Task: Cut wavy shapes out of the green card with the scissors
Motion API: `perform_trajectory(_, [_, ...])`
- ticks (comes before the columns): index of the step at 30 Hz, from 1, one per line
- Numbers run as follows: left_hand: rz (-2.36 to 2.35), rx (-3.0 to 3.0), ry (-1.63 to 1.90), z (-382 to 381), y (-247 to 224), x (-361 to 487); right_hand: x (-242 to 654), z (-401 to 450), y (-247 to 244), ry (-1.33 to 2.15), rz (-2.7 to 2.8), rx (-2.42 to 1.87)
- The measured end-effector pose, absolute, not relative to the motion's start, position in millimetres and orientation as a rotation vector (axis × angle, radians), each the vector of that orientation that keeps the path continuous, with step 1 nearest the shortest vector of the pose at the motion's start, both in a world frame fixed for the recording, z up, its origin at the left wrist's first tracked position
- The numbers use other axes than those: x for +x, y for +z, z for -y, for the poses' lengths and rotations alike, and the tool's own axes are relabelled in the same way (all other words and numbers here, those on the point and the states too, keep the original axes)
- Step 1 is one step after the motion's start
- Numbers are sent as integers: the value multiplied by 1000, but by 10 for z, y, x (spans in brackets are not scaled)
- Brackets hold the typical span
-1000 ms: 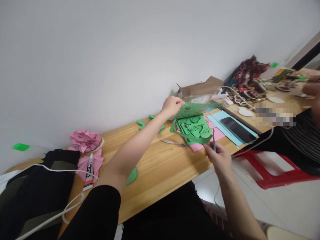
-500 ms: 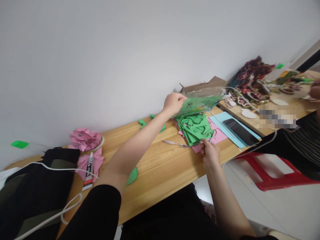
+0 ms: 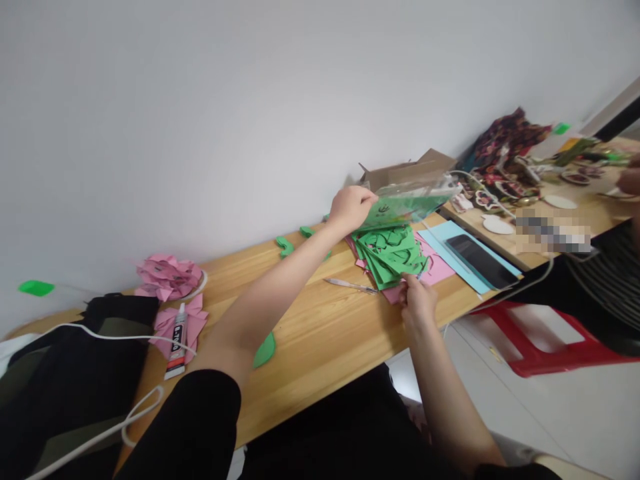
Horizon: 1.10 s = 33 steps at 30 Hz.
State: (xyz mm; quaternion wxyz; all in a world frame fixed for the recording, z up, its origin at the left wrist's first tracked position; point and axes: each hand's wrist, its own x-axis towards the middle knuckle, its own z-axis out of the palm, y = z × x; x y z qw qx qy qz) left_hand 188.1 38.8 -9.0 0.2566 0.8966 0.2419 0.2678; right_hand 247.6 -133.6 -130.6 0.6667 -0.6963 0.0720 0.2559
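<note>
One black, bag-like item [image 3: 115, 353] lies at the far left, with a white cable [image 3: 107, 337] running across it. Next to it, a crumpled pink paper bundle [image 3: 167, 277] sits near the wall; in front of it, a glue tube [image 3: 177, 343] labelled B-7000 rests on pink paper [image 3: 196, 319]. A green leaf-shaped piece [image 3: 265, 350] lies on the wooden table [image 3: 320, 333], partly behind the left forearm. Small green cutouts [image 3: 285, 247] lie farther back, near the wall. A pen [image 3: 350, 285] lies flat in front of the green pile.

The left hand [image 3: 353, 207] has thumb and fingers together, clamped on the left edge of a green pack [image 3: 400, 207] in a clear sleeve. The pack is tilted above the back of the green paper pile [image 3: 393, 257]; a cardboard box [image 3: 413, 172] stands behind it.

The right hand [image 3: 419, 300] is at the front edge of the pile; its fingers are curled, and whether they grip anything cannot be determined. Pink sheets [image 3: 441, 268] extend from beneath the pile. To the right, a phone [image 3: 480, 261] rests on a light blue sheet [image 3: 453, 229]. A red stool [image 3: 540, 343] stands below.
</note>
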Motion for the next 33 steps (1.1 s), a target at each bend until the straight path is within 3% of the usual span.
perform_trajectory(13, [-290,2760,188,122,-625,1699,2393,1555,-1233,709,-195,-1426])
perform_trajectory(19, [-187,2822,27,288,-991,1545,2299,1897,-1257,592,-182,-1421])
perform_trajectory(33, [-660,2873,223,642,-1352,892,2481,1920,-1390,469,269,-1913])
